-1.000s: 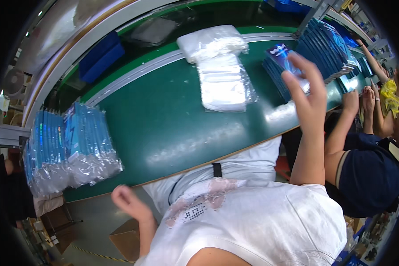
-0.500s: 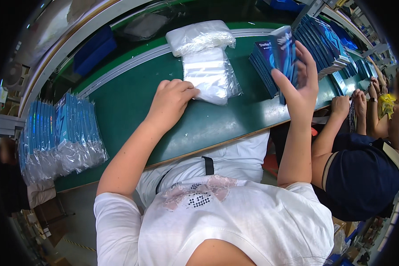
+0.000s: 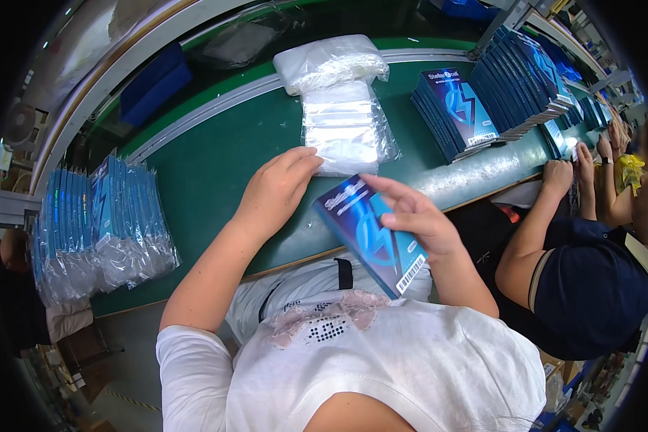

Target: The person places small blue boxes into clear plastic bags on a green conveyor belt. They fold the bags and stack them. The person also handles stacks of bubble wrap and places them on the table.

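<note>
The right hand [image 3: 414,216] grips a blue box [image 3: 371,234] above the table's near edge. The left hand [image 3: 277,189] rests loosely curled, fingertips touching the clear bag stack [image 3: 345,129] on the green table [image 3: 216,165]. Bagged boxes [image 3: 97,223] stand far left, more blue boxes [image 3: 482,101] far right. A co-worker's hand [image 3: 558,176] rests on the table's right end.

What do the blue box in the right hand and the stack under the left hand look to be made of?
Blue box: likely glossy printed cardboard, with crisp flat edges and sheen. Stack of clear bags: thin plastic film, see-through, crinkled, with shiny highlights.
</note>
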